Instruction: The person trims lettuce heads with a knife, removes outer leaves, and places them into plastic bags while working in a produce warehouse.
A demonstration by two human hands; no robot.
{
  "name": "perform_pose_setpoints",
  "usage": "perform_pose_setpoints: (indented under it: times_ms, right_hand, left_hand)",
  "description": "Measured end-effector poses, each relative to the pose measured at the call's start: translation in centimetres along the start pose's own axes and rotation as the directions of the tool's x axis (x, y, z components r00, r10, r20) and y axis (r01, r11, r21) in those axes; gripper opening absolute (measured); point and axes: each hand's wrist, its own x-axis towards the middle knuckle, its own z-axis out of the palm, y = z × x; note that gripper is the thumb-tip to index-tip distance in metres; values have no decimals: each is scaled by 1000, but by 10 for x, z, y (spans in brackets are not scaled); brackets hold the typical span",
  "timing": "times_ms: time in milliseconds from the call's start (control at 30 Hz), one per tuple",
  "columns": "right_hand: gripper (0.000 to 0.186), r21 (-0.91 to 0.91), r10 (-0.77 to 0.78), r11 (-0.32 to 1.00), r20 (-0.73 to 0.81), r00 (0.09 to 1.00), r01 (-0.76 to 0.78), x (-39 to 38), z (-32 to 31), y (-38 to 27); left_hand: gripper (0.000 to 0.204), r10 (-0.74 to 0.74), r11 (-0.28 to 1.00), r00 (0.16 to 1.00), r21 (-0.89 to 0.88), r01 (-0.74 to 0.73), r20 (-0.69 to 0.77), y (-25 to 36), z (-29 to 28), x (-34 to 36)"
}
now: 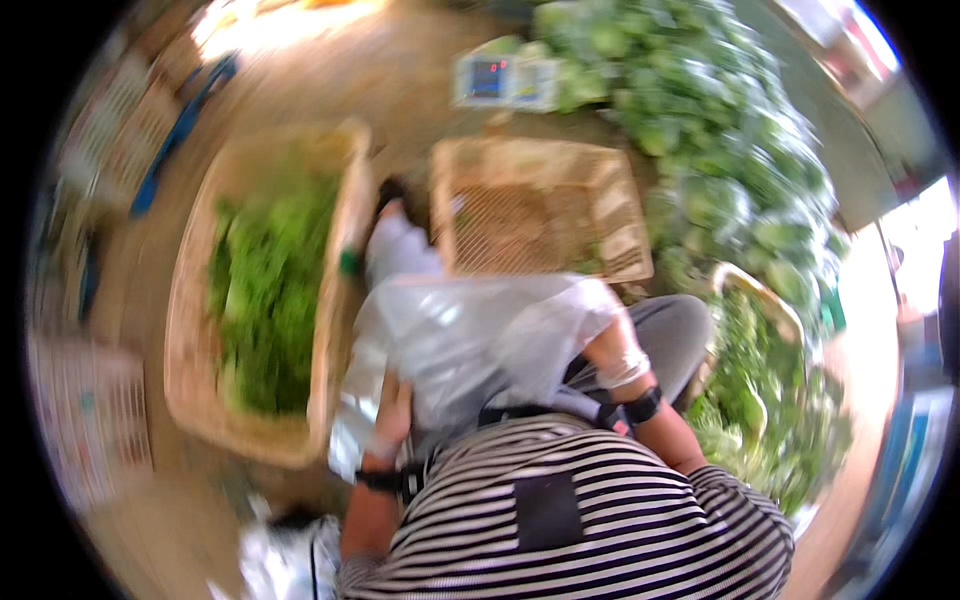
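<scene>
A clear plastic bag (470, 325) is spread across my lap, its upper edge stretched out nearly straight. My right hand (610, 345) grips the bag's right end; the plastic covers most of its fingers, and a translucent cuff circles the wrist. At the bag's lower left, my left hand (393, 412) is close against the plastic, its fingers smeared by motion. More shiny plastic (348, 435) lies beside that hand. In front of my knees stands a tan crate (540, 155) with a slatted bottom and a few green scraps in it.
To the left, a long tan crate (190, 340) holds leafy greens (275, 290). Cabbage-like heads (700, 110) are heaped at the far right, near a small scale (490, 80). A basket of greens (745, 380) stands by my right knee. A pale crate (95, 420) sits far left.
</scene>
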Motion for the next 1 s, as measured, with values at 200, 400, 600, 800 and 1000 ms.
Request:
perform_pose_setpoints:
  times_ms: [200, 400, 600, 800, 1000]
  right_hand:
    - [44, -74, -444, 894, -275, 853, 442, -28, 5, -101]
    - [45, 0, -622, 781, -95, 777, 625, -59, 54, -132]
    - [24, -750, -285, 390, 454, 844, 534, 2, 126, -41]
    - [36, -969, -661, 101, 104, 743, 226, -6, 89, -64]
    - [59, -630, -92, 749, -408, 908, -206, 1, -19, -55]
  left_hand:
    - [54, -28, 962, 997, 273, 7, 72, 27, -20, -4]
    - [72, 385, 923, 877, 131, -362, -287, 197, -45, -18]
    - [70, 332, 918, 555, -125, -377, 763, 234, 45, 41]
    - [46, 207, 403, 964, -912, 69, 164, 217, 88, 76]
    - [48, 355, 176, 906, -968, 178, 231, 222, 54, 67]
